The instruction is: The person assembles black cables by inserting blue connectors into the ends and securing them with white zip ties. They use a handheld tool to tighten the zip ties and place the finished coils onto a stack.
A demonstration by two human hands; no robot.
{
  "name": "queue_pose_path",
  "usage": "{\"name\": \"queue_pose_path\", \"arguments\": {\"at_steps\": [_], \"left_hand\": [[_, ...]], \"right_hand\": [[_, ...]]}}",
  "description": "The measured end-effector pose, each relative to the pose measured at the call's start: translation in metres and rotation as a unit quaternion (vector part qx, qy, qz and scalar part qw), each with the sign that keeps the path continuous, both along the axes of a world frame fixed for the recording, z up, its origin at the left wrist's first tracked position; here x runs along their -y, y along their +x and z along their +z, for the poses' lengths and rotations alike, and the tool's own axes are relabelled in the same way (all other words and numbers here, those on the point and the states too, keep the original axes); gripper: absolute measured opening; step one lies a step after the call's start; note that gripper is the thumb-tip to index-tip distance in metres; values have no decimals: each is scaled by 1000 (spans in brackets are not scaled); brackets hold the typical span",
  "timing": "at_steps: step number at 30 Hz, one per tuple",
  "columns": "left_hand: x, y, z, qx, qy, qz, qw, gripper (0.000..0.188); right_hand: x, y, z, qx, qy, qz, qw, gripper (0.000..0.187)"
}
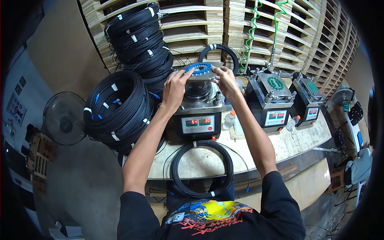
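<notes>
Head: hands (174, 90) at plate (202, 76), red-digit display (198, 125)

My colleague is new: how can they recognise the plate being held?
Three machines stand on the wooden table. Over the leftmost machine, the left hand and right hand hold a metal plate. Its ring is blue; the neighbouring rings are green.

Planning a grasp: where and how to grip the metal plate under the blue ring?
Probably grip the metal plate at its left and right edges, one hand from each side, where the left hand and right hand are: the blue ring sits on top, with bare plate outside it.
</notes>
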State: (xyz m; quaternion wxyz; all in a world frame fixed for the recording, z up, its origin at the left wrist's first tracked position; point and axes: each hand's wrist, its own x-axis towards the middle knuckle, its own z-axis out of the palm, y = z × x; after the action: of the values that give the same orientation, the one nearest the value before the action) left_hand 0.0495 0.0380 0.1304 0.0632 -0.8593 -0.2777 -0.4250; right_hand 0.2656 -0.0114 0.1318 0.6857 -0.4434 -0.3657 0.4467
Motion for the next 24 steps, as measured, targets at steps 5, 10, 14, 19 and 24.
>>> {"name": "queue_pose_path", "arguments": {"at_steps": [5,10,14,19,24], "left_hand": [[-26,-1,11,-3,-344,-103,933,108],[-50,-6,4,102,-501,-100,854,100],[-86,-24,-48,125,-529,-59,837,60],[-81,-21,-75,170,-481,3,860,48],[-86,-21,-86,134,-472,19,871,36]], "right_hand": [[-16,30,-30,-3,80,40,996,49],[-28,28,-41,-22,79,54,995,64],[-41,28,-55,33,37,102,994,70],[-31,29,-59,125,-42,90,987,70],[-41,35,-76,156,-70,62,983,66]]}}
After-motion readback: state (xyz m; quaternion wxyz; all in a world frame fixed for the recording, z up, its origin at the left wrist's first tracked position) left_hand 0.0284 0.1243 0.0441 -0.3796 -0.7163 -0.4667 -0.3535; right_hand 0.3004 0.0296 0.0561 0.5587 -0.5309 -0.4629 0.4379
